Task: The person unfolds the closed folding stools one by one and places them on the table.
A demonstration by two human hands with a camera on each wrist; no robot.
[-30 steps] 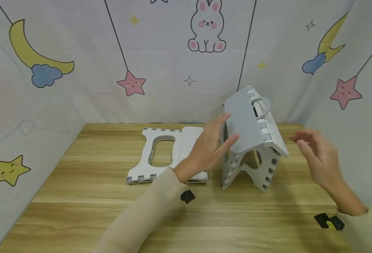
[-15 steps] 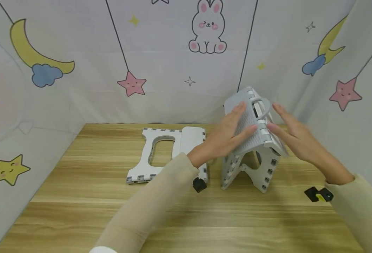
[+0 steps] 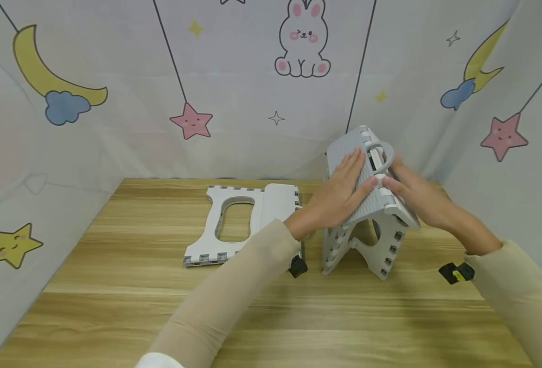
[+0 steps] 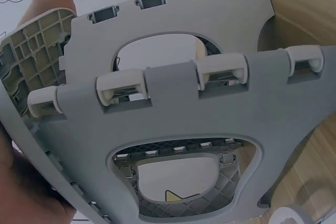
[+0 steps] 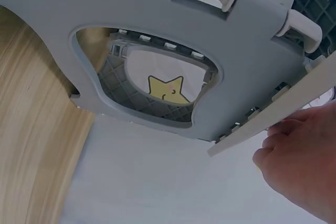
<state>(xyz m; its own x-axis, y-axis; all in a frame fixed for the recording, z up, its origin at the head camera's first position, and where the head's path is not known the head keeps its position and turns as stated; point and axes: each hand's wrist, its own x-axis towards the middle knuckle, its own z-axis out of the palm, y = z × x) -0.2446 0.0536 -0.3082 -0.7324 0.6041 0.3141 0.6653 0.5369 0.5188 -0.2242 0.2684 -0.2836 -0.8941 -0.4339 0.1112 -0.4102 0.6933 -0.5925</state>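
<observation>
A folding step stool (image 3: 367, 207) in white and grey stands half folded at the table's right, its top peaked like a roof. My left hand (image 3: 337, 197) lies with extended fingers on the grey textured left half of the top. On the white right half rests my right hand (image 3: 420, 197), its thumb near the ridge and its fingertips partly behind the grey carrying loop (image 3: 387, 156). Both wrist views show the stool's side panel (image 4: 79, 116) with an oval opening and hinge knuckles. Beside it a second folding stool (image 3: 280, 202) lies flat, partly hidden by my left arm.
The wooden table (image 3: 344, 327) holds both stools. A white curtain (image 3: 243, 61) printed with a rabbit, stars and moons rises behind the table and along its sides. Black cameras (image 3: 456, 272) are worn at the wrists.
Both hands have moved in from either side of the standing stool and now rest on the two halves of its top. The stools look the same as before.
</observation>
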